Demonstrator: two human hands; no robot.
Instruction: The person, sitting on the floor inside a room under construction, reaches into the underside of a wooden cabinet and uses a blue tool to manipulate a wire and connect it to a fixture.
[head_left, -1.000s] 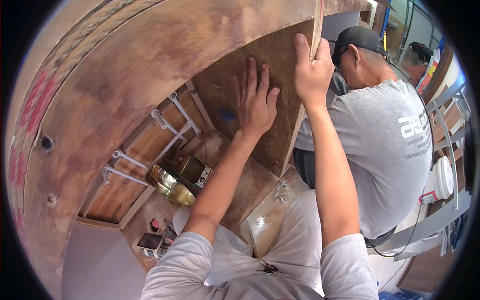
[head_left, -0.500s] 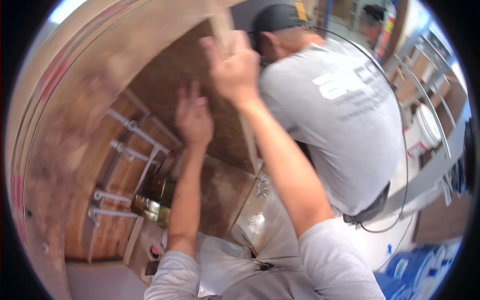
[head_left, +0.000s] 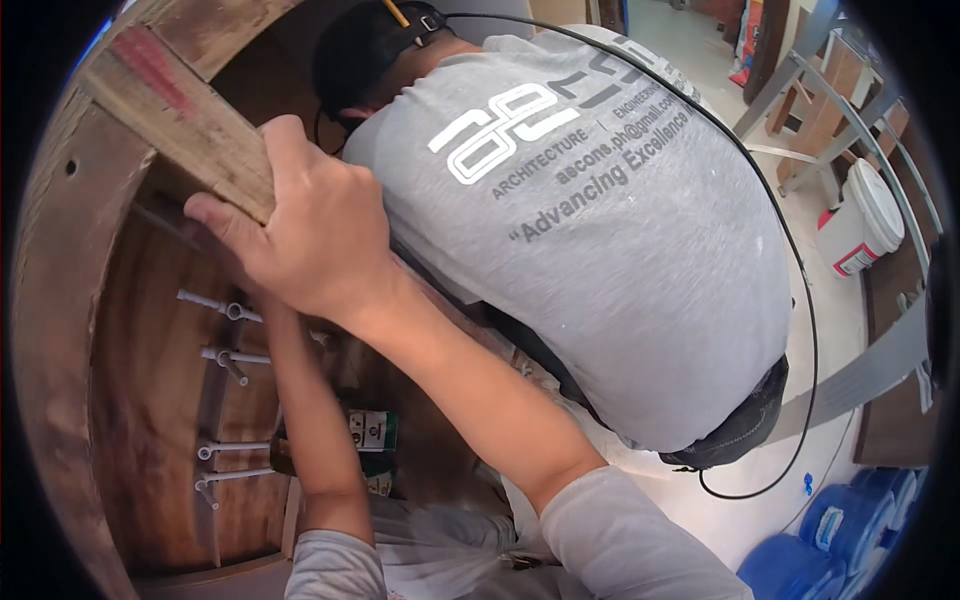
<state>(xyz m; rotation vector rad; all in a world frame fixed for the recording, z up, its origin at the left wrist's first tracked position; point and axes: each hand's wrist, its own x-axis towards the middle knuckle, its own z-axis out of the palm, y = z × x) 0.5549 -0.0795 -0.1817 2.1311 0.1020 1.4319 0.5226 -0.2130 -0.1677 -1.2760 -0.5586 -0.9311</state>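
My right hand is closed around the near end of a wooden strip marked with a red smear. The thumb lies along its lower side and the fingers wrap over the other. The strip slants up to the left, across a wooden cabinet frame. My left forearm rises below the right one into the cabinet. Its hand is mostly hidden behind my right hand and the strip, so its fingers cannot be made out.
A co-worker in a grey shirt and black cap crouches close on the right. A black cable runs over their back. Inside the cabinet are several pale rods and a green-and-white box. Blue jugs and a white bucket stand right.
My right hand has moved left and lower with the wooden strip. My left hand, seen before with fingers spread, is now mostly hidden. The view has shifted, and the co-worker appears larger and nearer.
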